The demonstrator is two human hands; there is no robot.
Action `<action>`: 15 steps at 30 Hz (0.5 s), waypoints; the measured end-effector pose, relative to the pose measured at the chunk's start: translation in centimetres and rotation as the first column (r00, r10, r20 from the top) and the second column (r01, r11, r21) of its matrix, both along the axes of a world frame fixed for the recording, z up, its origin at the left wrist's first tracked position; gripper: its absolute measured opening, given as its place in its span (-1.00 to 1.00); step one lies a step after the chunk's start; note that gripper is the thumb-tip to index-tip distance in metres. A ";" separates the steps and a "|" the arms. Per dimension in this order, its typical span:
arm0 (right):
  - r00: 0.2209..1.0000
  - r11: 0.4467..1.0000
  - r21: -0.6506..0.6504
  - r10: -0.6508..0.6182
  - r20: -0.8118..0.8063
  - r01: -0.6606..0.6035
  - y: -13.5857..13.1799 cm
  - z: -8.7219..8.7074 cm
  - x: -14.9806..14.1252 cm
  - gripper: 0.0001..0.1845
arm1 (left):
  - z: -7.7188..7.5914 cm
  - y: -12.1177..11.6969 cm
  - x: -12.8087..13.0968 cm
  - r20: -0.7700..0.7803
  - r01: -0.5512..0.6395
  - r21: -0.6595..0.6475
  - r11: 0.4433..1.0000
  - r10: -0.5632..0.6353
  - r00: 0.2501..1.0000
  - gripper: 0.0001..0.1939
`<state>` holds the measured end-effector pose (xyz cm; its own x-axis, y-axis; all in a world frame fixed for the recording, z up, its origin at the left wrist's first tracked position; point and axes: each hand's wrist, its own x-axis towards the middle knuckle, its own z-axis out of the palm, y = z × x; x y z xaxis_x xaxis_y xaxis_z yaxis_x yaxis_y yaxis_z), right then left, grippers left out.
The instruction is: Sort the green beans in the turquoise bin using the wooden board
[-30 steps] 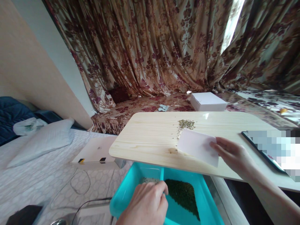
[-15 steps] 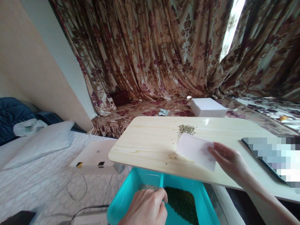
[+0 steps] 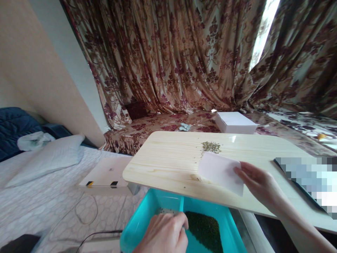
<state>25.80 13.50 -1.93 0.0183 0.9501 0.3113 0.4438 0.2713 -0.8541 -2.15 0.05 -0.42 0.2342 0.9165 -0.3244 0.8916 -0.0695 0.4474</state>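
Observation:
A thin white card (image 3: 220, 173), tilted on the table, is pinched at its right edge by my right hand (image 3: 256, 179). Just beyond its upper left edge lies a loose pile of small green-brown grains (image 3: 211, 147), with a few strays around it. A turquoise divided tray (image 3: 137, 219) sits low, below the table's near edge. My left hand (image 3: 165, 232) is closed over the tray's middle divider, with most fingertips hidden. Dark green grains (image 3: 204, 226) fill part of the right compartment; a few small grains (image 3: 167, 211) lie in the left one.
The light wooden table (image 3: 158, 154) has rounded corners. At its right lies a dark-edged flat thing (image 3: 297, 184), mostly blurred out. A white box (image 3: 236, 123) stands behind the table, and a flat white box (image 3: 105, 174) lies on the bed at left, near a cable (image 3: 97, 233).
The view has shifted slightly. The white card is tilted a little differently beside the pile, still in my right hand. My left hand stays at the tray.

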 end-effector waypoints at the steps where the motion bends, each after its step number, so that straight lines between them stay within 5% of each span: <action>1: 1.000 1.000 0.001 -0.003 -0.008 0.003 -0.1 0.0 0.1 -0.64 | 0.3 0.0 0.1 -0.006 0.005 -0.013 1.000 -0.005 1.000 -0.62; 15: 1.000 1.000 0.019 -0.007 0.022 0.007 -0.4 0.2 0.0 -0.61 | 0.9 0.1 0.3 -0.021 0.018 -0.037 0.999 -0.019 1.000 -0.62</action>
